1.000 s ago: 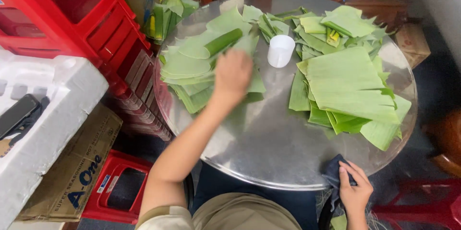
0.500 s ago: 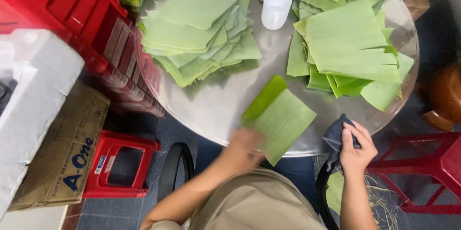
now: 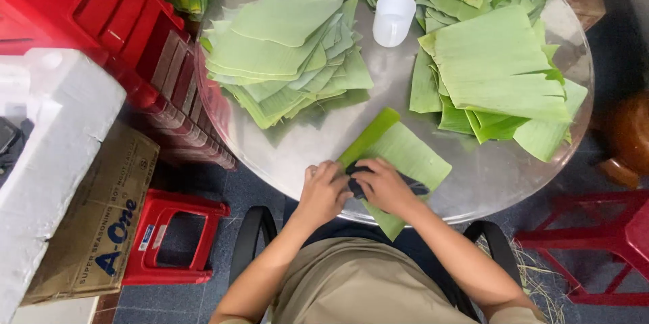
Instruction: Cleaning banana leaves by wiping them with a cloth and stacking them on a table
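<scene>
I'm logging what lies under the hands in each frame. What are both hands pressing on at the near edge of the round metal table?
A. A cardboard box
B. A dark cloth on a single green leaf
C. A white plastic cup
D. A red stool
B: the left hand and right hand meet on a dark cloth lying on one leaf at the near edge of the table; the cup stands far off.

Left hand [image 3: 323, 189], right hand [image 3: 384, 185] together, fingers curled

Small food-prep spot — banana-leaf stacks [image 3: 291, 53] on steel table [image 3: 500, 175], red plastic stools [image 3: 162, 236], seasoning carton [image 3: 94, 222]
</scene>
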